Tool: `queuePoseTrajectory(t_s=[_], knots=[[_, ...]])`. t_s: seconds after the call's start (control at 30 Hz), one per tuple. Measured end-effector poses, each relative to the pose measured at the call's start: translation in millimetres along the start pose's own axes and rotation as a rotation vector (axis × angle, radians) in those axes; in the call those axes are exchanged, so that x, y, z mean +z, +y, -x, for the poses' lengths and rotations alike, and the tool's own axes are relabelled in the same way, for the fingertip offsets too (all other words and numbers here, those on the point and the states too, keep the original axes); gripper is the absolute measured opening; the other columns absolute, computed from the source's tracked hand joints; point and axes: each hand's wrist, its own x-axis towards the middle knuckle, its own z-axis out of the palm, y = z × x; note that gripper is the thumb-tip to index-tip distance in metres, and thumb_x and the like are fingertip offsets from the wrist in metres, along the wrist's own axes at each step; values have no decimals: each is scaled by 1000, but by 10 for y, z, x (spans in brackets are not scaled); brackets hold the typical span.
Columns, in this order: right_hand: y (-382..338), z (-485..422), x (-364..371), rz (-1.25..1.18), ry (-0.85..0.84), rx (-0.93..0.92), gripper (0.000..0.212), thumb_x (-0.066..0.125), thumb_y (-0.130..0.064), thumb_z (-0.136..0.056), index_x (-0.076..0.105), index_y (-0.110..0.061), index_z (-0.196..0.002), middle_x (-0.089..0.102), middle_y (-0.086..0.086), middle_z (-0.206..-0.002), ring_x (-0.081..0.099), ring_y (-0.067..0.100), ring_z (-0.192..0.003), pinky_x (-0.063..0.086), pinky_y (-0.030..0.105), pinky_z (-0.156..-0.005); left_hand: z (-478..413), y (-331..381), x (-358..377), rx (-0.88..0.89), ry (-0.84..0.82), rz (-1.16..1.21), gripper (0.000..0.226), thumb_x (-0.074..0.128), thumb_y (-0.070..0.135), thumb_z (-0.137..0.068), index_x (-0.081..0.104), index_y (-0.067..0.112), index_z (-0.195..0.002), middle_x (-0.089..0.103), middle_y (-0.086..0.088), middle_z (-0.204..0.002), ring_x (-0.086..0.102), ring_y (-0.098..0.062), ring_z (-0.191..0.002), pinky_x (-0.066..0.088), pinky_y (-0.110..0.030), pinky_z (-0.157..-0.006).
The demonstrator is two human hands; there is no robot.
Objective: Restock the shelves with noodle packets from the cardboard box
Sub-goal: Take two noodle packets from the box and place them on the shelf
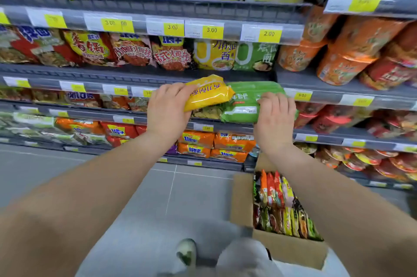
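Note:
My left hand point(168, 110) grips a yellow noodle packet point(206, 92), held upside down in front of the shelf edge. My right hand point(274, 116) grips a green noodle packet point(244, 103) beside it, partly under the yellow one. Both packets hang just below the shelf point(135, 73) where matching yellow point(214, 54) and green point(256, 56) packets stand. The open cardboard box point(242, 200) sits on the floor at lower right, with several upright packets point(282, 204) inside.
Shelves of noodle packets fill the left and centre; orange and red cup noodles point(352, 51) fill the right bays. Price tags point(268, 34) line the shelf edges. Grey tiled floor point(158, 186) lies below, with my shoe point(186, 252) and knee near the box.

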Motion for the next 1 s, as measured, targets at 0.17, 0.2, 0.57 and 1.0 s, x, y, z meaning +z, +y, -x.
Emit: queuePoseTrajectory(t_s=[0.17, 0.2, 0.57, 1.0], knots=[[-51, -128, 353, 34, 108, 64, 36, 50, 14, -55, 56, 4, -89, 60, 20, -97, 38, 30, -90, 31, 41, -85, -333, -202, 305, 78, 31, -33, 67, 79, 11, -63, 58, 23, -125, 62, -2, -117, 52, -32, -103, 37, -41, -84], [-25, -158, 464, 52, 131, 76, 35, 51, 15, -55, 56, 4, -88, 60, 19, -97, 38, 29, -89, 31, 40, -84, -416, -233, 416, 89, 48, -36, 66, 78, 10, -64, 57, 23, -125, 61, -2, -118, 52, -32, -104, 36, -41, -84], [215, -383, 1229, 162, 200, 104, 26, 41, 10, -70, 53, -2, -89, 60, 18, -94, 40, 30, -88, 37, 45, -87, -922, -373, 1074, 114, 71, -89, 60, 70, 7, -73, 55, 23, -128, 55, -10, -120, 47, -38, -109, 33, -47, -88], [-8, -383, 1096, -42, 40, 676, 37, 66, -26, -82, 53, -4, -108, 55, 14, -101, 54, 35, -94, 38, 42, -76, -910, -464, 1250, 225, 293, -173, 35, 63, 4, -71, 59, 20, -101, 57, -10, -94, 40, -27, -88, 28, -34, -72]])
